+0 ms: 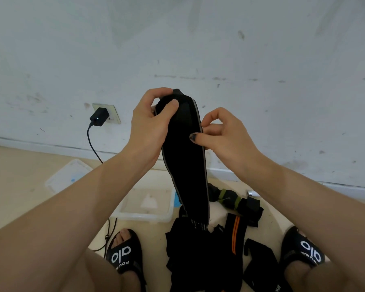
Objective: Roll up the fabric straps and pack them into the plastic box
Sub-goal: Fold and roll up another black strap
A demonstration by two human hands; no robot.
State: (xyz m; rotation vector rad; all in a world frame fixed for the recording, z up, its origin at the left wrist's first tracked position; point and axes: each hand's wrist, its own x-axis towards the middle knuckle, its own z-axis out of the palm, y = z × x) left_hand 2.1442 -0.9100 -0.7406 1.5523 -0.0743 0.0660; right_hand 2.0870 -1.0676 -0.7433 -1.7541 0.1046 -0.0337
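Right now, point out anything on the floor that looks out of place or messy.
The loose black straps lie in a tangled heap between the sandals, none in the plastic box. The lid sits apart, askew by the wall. A charger cable trails past the box. Both hands hold one strap up.

Left sandal (122, 257) reads "alo"; right sandal (308, 250) likewise; strap lettering illegible

Scuffed white wall (198, 39), beige floor (19, 175), wall socket (112, 114)
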